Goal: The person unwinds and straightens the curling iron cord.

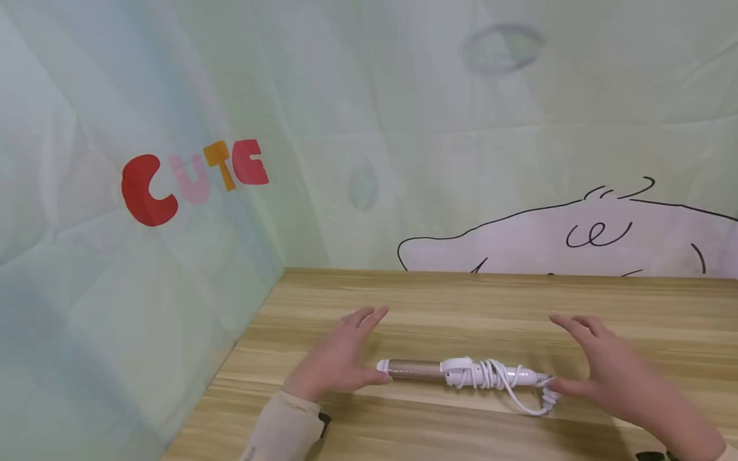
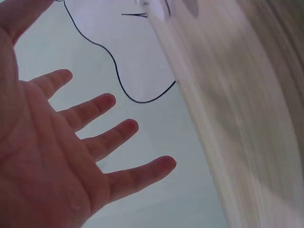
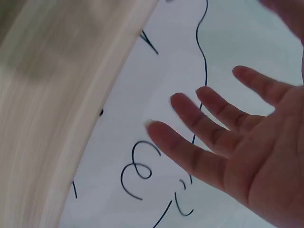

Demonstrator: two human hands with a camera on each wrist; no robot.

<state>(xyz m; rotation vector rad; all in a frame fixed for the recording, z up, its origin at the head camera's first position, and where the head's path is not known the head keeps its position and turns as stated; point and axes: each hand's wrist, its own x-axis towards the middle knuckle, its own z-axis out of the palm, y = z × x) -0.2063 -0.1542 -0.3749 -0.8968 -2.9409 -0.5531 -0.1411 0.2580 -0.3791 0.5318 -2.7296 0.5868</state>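
On the wooden table lies a curling iron (image 1: 415, 369) with a rose-gold barrel and a white handle. Its white cord (image 1: 490, 374) is wound round the handle, and a loop of it hangs toward the near side. My left hand (image 1: 340, 358) is at the barrel's tip, fingers spread, the thumb overlapping the white end in the head view. At the cord end my right hand (image 1: 617, 371) is held with fingers extended, its thumb by the bundled cord. Both wrist views show the palm of the left hand (image 2: 42, 152) and the right hand (image 3: 266, 161) holding nothing.
The wooden table (image 1: 357, 294) meets a pale green cloth backdrop (image 1: 323, 160) at its back and left edges. Printed on the cloth are the letters CUTE (image 1: 150, 192) and a line-drawn white animal (image 1: 519, 243).
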